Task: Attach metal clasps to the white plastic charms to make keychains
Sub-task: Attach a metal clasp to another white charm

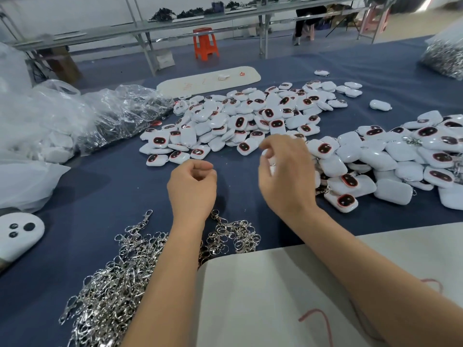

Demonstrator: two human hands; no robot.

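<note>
Charms, middle heap: white plastic charms (240, 116), many with a dark red-rimmed face, are piled loosely on the blue table (112, 186) beyond both hands.
Charms, right heap: a second pile (390, 159) is spread to the right of the right hand, and bits of metal clasp are seen among its pieces.
Clasps: a tangle of silver metal clasps (120, 271) is heaped at the near left, partly covered by the left forearm.
Left hand: the left hand (191, 186) is held above bare cloth between the clasps and the charms, fingers curled loosely inward; nothing is seen in it.
Right hand: the right hand (285, 171) is raised at the edge of the right heap, blurred, fingers bent; something white is glimpsed behind the fingers, and whether it is gripped cannot be told.
Bags: crumpled clear plastic bags (120, 113) are lying at the far left.
Stool: an orange stool (205, 42) is standing on the floor behind the table.
</note>
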